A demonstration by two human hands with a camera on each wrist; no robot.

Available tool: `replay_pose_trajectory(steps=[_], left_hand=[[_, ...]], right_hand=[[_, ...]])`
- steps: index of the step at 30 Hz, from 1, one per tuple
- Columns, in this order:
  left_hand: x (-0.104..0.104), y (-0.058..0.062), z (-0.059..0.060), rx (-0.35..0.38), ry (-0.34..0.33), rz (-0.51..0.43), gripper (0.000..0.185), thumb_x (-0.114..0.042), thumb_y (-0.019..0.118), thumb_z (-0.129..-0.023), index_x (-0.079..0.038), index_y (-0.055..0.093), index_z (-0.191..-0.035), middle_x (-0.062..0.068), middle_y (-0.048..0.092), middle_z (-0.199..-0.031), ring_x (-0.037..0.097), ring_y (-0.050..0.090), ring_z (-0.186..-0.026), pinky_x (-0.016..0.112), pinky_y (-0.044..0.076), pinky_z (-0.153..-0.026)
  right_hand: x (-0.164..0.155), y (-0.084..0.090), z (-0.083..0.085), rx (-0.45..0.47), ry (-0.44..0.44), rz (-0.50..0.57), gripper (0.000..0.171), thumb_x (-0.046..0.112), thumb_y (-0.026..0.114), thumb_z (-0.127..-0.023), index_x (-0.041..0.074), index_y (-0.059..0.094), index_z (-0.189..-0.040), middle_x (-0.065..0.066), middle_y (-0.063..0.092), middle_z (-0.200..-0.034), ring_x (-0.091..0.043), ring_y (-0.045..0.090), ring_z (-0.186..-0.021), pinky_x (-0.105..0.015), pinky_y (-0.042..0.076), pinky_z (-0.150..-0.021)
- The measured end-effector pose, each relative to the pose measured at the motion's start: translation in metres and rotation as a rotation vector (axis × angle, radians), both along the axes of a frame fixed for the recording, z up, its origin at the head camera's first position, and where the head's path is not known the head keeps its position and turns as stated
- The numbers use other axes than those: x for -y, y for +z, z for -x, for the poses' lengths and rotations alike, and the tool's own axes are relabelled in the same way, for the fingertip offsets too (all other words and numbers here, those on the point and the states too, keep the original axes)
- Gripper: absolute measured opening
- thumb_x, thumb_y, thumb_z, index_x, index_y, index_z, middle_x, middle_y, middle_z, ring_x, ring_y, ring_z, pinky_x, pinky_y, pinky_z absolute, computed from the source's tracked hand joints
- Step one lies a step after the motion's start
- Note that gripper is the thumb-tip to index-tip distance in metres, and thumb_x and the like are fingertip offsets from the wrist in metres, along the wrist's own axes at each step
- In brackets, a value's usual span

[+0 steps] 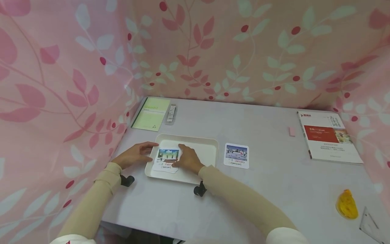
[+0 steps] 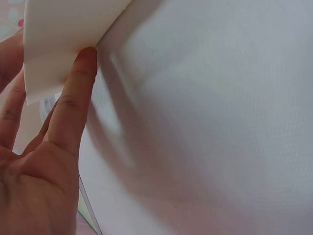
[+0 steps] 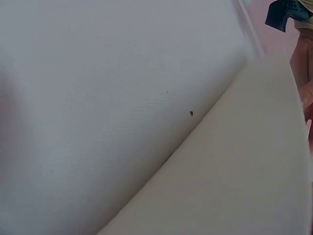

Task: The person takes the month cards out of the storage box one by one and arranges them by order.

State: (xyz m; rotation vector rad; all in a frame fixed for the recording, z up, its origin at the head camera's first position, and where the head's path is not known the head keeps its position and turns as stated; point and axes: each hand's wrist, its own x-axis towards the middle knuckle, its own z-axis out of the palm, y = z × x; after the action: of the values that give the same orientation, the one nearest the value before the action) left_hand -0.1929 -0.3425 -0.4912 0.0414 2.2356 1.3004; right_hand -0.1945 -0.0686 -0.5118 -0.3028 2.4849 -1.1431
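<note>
Head view: left hand (image 1: 134,156), fingers parted, touches the left side of the tray (image 1: 204,152); right hand (image 1: 189,160), thumb and fingers spread, touches the February card (image 1: 166,156) inside. Left wrist view: fingers contact the tray wall. Right wrist view: tray edge at the surface (image 3: 98,88).

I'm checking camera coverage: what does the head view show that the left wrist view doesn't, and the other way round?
Only the head view: the right hand, the February card, the January card, the book with a red band, the pink block and the yellow object.
Only the left wrist view: the palm side of the left hand, close up.
Both: the left hand at the white tray, and some tabletop.
</note>
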Motion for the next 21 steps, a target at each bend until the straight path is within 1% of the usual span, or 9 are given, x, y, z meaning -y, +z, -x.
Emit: replay_pose_trajectory(steps=[2,4,7,9,11,13,16,17,21], left_hand=[[-0.001,0.000,0.000,-0.001,0.001,0.003,0.069,-0.007,0.079,-0.087,-0.016,0.052,-0.150,0.015,0.035,-0.163,0.042,0.027,-0.151,0.066,0.016,-0.119],[-0.001,0.000,0.000,-0.003,0.002,0.006,0.069,-0.008,0.079,-0.087,-0.016,0.052,-0.150,0.015,0.035,-0.163,0.042,0.028,-0.151,0.065,0.016,-0.119],[-0.001,0.001,0.000,-0.003,0.009,0.007,0.068,-0.006,0.079,-0.087,-0.017,0.052,-0.149,0.014,0.036,-0.162,0.041,0.028,-0.151,0.064,0.016,-0.120],[-0.001,0.001,0.000,-0.003,0.014,0.007,0.068,-0.006,0.078,-0.087,-0.017,0.052,-0.149,0.014,0.036,-0.163,0.041,0.028,-0.151,0.064,0.015,-0.120],[-0.002,0.002,-0.001,-0.001,0.019,0.004,0.068,-0.006,0.078,-0.087,-0.017,0.052,-0.149,0.014,0.036,-0.163,0.041,0.028,-0.151,0.064,0.015,-0.120],[-0.002,0.002,-0.001,0.003,0.023,0.000,0.069,-0.006,0.079,-0.087,-0.016,0.052,-0.149,0.014,0.035,-0.163,0.041,0.028,-0.151,0.064,0.015,-0.120],[-0.002,0.002,0.000,0.008,0.025,-0.003,0.069,-0.007,0.079,-0.087,-0.016,0.052,-0.150,0.015,0.035,-0.163,0.041,0.028,-0.151,0.064,0.015,-0.120],[-0.002,0.002,0.000,0.008,0.024,-0.004,0.069,-0.007,0.079,-0.087,-0.016,0.052,-0.150,0.015,0.035,-0.163,0.041,0.028,-0.151,0.065,0.015,-0.120],[-0.002,0.001,0.000,0.002,0.019,-0.016,0.070,-0.006,0.080,-0.086,-0.016,0.052,-0.150,0.015,0.035,-0.163,0.041,0.028,-0.151,0.064,0.015,-0.120]], right_hand=[[-0.002,-0.002,0.001,-0.021,0.003,-0.011,0.094,0.024,0.094,-0.075,0.004,0.046,-0.153,-0.013,0.058,-0.146,-0.032,0.050,-0.139,-0.042,0.037,-0.116],[-0.003,-0.004,0.001,-0.046,0.007,-0.009,0.092,0.023,0.094,-0.075,0.004,0.048,-0.151,-0.014,0.066,-0.132,-0.030,0.059,-0.126,-0.040,0.045,-0.109],[-0.005,-0.005,0.001,-0.084,0.000,0.011,0.090,0.021,0.095,-0.074,0.004,0.049,-0.149,-0.014,0.064,-0.118,-0.027,0.062,-0.104,-0.039,0.052,-0.096],[-0.007,-0.005,-0.001,-0.098,-0.002,0.031,0.088,0.019,0.094,-0.074,0.004,0.048,-0.148,-0.014,0.059,-0.116,-0.024,0.059,-0.095,-0.039,0.053,-0.091],[-0.008,-0.004,-0.002,-0.110,-0.005,0.046,0.088,0.017,0.093,-0.076,0.004,0.046,-0.149,-0.013,0.057,-0.120,-0.024,0.058,-0.097,-0.040,0.052,-0.093],[-0.009,-0.003,-0.004,-0.121,-0.002,0.054,0.087,0.015,0.091,-0.078,0.005,0.042,-0.150,-0.013,0.060,-0.120,-0.024,0.059,-0.099,-0.041,0.052,-0.094],[-0.011,-0.001,-0.007,-0.137,0.006,0.074,0.087,0.012,0.089,-0.081,0.007,0.039,-0.153,-0.013,0.064,-0.124,-0.027,0.060,-0.109,-0.043,0.050,-0.098],[-0.012,0.000,-0.007,-0.144,0.010,0.079,0.087,0.011,0.088,-0.082,0.007,0.039,-0.153,-0.013,0.064,-0.128,-0.028,0.060,-0.114,-0.044,0.049,-0.101],[-0.016,0.002,-0.008,-0.165,0.029,0.101,0.084,0.009,0.086,-0.083,0.004,0.041,-0.154,-0.017,0.059,-0.141,-0.033,0.055,-0.129,-0.046,0.043,-0.111]])
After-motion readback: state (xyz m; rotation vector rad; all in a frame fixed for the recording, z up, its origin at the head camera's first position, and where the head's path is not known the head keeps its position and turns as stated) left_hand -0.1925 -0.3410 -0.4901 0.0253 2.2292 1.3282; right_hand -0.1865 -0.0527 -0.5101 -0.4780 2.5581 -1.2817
